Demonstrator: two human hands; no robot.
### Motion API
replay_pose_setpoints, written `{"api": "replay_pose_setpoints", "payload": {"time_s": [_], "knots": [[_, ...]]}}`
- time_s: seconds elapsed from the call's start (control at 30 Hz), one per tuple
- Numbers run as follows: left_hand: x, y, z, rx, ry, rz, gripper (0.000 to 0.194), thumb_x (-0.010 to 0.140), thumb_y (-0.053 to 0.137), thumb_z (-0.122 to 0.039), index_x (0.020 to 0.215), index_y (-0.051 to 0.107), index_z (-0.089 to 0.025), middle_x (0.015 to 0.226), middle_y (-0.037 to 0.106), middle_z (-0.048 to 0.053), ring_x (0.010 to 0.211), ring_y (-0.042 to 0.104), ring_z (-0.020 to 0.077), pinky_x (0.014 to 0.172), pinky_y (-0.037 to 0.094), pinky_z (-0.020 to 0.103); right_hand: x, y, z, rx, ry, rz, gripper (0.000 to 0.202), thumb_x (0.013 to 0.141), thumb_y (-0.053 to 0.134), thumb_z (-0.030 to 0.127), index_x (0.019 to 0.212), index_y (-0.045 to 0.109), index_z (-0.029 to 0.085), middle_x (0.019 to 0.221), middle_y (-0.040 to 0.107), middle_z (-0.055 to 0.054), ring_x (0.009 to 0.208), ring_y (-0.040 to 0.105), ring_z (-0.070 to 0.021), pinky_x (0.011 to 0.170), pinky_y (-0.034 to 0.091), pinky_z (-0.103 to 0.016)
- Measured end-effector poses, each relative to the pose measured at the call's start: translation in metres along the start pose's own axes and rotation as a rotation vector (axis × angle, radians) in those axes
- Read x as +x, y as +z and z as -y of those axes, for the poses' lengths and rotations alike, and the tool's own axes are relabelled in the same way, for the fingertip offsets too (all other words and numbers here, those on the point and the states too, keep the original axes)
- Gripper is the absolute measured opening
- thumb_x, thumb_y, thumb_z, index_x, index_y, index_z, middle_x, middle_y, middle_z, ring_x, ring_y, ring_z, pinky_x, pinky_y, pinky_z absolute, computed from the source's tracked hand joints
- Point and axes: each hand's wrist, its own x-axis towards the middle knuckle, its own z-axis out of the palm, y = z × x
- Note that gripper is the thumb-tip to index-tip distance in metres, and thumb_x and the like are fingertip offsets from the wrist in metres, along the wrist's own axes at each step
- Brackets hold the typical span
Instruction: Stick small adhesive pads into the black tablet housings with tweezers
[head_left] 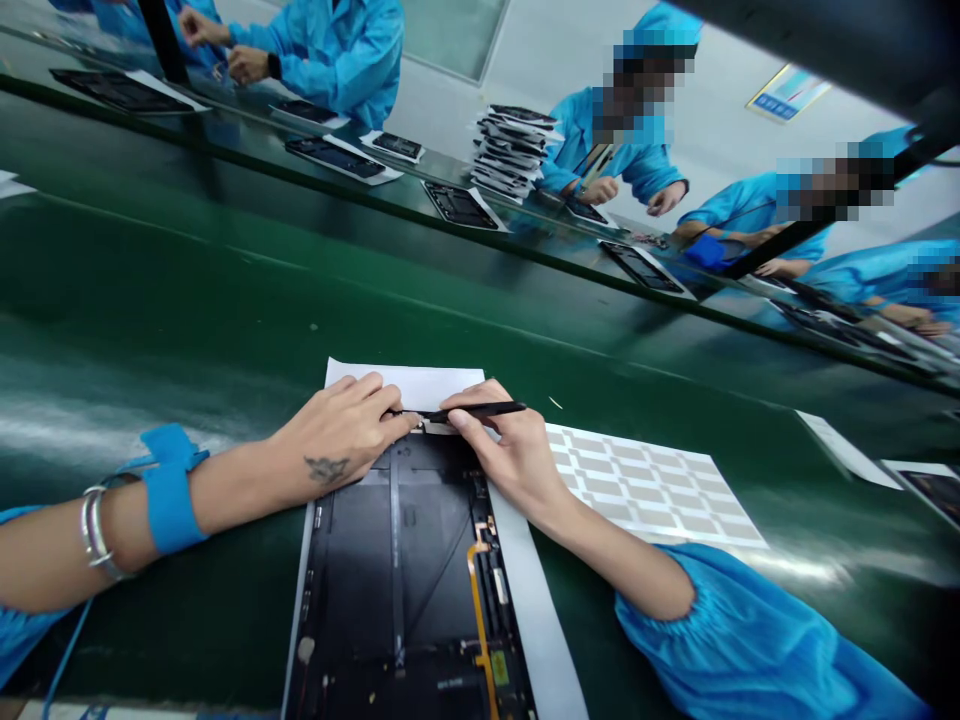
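Note:
A black device housing with an orange ribbon cable lies on white paper in front of me. My right hand pinches a slim black tool, whose tip points left at the housing's far edge. At that same edge my left hand is closed, its thumb and index fingertip pressed by the tool's tip; whatever lies under these fingertips is too small to make out. A blue band circles my left wrist.
To the right lies a sheet of grey labels. Beyond the green work surface, a raised ledge carries more housings and a tall stack. Several people in blue work behind it. A dark post stands at upper left.

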Motion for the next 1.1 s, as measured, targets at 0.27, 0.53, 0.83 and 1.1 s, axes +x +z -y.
{"api": "replay_pose_setpoints", "payload": {"time_s": [0.27,0.53,0.83,1.1], "knots": [[0.001,0.001,-0.001,0.016,-0.003,0.010,0.035,0.097,0.039,-0.009,0.107,0.072,-0.012,0.091,0.061,0.009,0.083,0.053,0.0219,0.068,0.044,0.033,0.003,-0.001,0.001,-0.004,-0.198,0.055,0.009,0.097,0.058,0.017,0.099,0.066,0.013,0.089,0.066,-0.004,0.086,0.058,-0.0115,0.081,0.047,-0.026],[-0.001,0.000,0.001,-0.157,-0.002,0.046,0.039,0.092,0.042,-0.002,0.123,0.063,-0.012,0.119,0.061,0.009,0.106,0.055,0.0217,0.084,0.047,0.034,-0.003,-0.024,-0.009,0.201,0.479,-0.082,0.043,0.094,0.059,0.053,0.089,0.070,0.012,0.089,0.066,-0.008,0.082,0.064,-0.0152,0.074,0.051,-0.025],[0.001,0.002,0.000,-0.075,0.022,0.021,0.048,0.094,0.033,0.000,0.125,0.067,-0.016,0.109,0.063,0.009,0.093,0.055,0.0221,0.073,0.046,0.033,-0.008,-0.028,-0.020,0.319,0.703,-0.092,0.060,0.081,0.066,0.069,0.088,0.070,0.010,0.081,0.064,-0.007,0.079,0.063,-0.0131,0.080,0.051,-0.025],[-0.001,0.005,-0.002,-0.093,0.021,0.022,0.045,0.099,0.031,-0.005,0.126,0.066,-0.015,0.110,0.061,0.009,0.096,0.052,0.0227,0.077,0.045,0.035,-0.013,-0.018,-0.022,0.482,0.669,-0.201,0.050,0.085,0.068,0.061,0.090,0.068,0.011,0.078,0.061,-0.004,0.077,0.060,-0.0104,0.079,0.048,-0.023]]}}
